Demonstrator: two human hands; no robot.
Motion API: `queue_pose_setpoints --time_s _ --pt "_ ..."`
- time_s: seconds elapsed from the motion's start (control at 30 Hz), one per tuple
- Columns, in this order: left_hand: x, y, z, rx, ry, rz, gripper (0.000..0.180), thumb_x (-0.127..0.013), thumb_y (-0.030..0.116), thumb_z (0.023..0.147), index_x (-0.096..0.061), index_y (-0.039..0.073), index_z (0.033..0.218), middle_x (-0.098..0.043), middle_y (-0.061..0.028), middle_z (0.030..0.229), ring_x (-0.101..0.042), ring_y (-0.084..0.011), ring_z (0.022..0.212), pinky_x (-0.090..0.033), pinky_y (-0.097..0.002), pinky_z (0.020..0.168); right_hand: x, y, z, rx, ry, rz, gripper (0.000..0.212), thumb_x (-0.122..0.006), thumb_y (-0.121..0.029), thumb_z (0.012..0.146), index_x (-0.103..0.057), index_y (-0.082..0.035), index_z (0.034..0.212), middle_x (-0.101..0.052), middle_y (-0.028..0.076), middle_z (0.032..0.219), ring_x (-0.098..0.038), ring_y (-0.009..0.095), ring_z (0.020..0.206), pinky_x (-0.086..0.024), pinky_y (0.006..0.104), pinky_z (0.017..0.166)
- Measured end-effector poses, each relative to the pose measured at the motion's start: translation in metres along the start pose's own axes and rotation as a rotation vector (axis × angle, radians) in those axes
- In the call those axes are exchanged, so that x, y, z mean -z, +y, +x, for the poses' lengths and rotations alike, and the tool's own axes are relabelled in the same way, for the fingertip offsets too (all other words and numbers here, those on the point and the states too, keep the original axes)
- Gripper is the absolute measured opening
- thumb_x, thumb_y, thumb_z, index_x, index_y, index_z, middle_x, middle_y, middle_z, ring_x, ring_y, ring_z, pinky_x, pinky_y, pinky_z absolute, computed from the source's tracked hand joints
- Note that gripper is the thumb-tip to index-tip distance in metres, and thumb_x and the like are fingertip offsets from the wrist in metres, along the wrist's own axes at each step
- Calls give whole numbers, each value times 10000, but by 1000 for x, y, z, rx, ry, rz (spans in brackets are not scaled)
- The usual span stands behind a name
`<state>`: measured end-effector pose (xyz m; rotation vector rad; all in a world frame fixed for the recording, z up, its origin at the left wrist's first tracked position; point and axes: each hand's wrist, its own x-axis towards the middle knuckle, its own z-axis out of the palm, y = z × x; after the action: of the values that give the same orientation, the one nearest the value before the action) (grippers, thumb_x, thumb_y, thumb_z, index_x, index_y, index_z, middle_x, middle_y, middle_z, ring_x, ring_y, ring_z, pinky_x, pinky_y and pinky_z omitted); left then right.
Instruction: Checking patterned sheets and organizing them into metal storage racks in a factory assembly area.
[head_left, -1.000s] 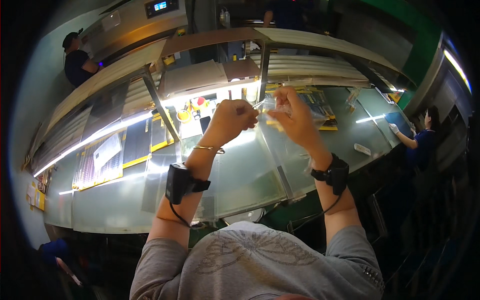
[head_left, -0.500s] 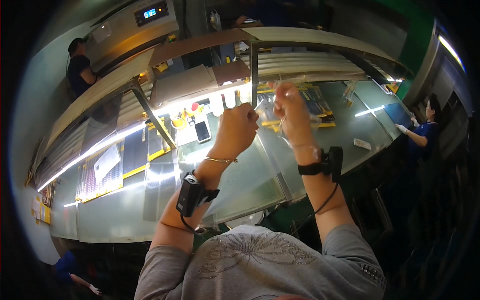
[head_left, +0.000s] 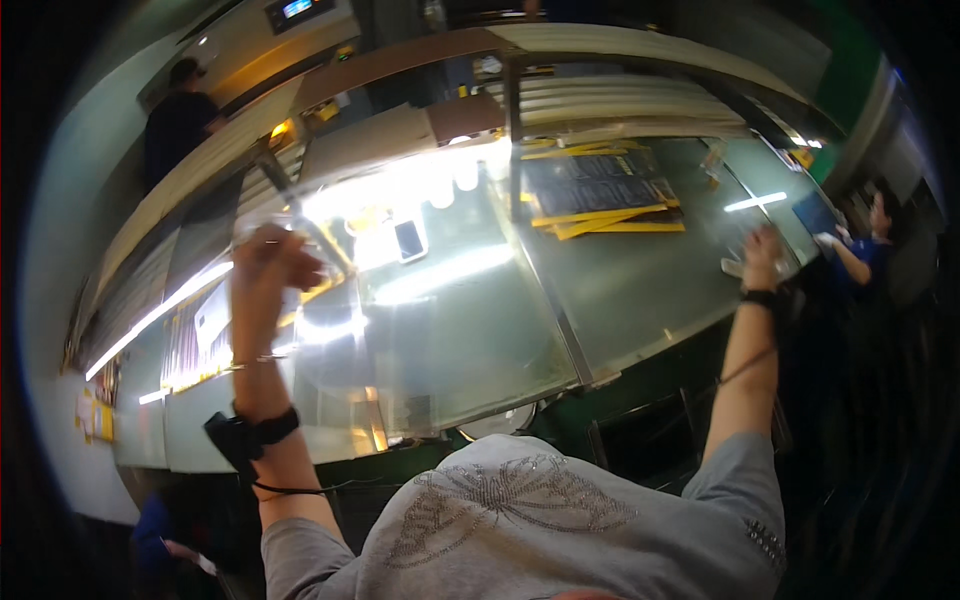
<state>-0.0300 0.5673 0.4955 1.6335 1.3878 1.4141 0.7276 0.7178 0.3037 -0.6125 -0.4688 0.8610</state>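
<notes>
My left hand is raised over the left part of the glass-topped bench. Its fingers are curled inward, and a faint clear sheen shows at their tips; what they hold, if anything, cannot be made out. Far to the right, my right hand is stretched out low over the bench, smeared by motion. A small whitish block lies right beside it. Each wrist carries a black strap, the left one with a box-shaped device. Between the hands, a stack of dark sheets with yellow edges rests on the bench.
A phone lies on a white sheet under a bright lamp. Patterned sheets are on the left of the bench. A framed overhead shelf runs along the back. Co-workers stand at right and back left; another's arm shows lower left.
My hands, close together over the middle before, have swung wide apart, left hand leftward and right hand rightward. Clear film seen around the right hand earlier is no longer distinct.
</notes>
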Motion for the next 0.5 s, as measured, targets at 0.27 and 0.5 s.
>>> queue_pose_setpoints --time_s 0.27,0.5 --pt "157 -63 -117 46 600 -498 182 -568 150 872 -567 -2 972 -645 -137 862 -637 -192 710 -529 -239 615 -55 12 -142 -95 175 -344 342 -538 -279 892 -522 -94 1178 -472 7 727 -469 90 669 -390 198 532" --pt "139 -226 -247 380 1118 -655 106 -557 140 876 -589 38 871 -615 -53 713 -616 -141 636 -517 -232 524 -72 113 -194 -621 -206 -417 324 -501 -328 908 -538 -56 1081 -225 -76 518 -184 17 406 -148 185 351"
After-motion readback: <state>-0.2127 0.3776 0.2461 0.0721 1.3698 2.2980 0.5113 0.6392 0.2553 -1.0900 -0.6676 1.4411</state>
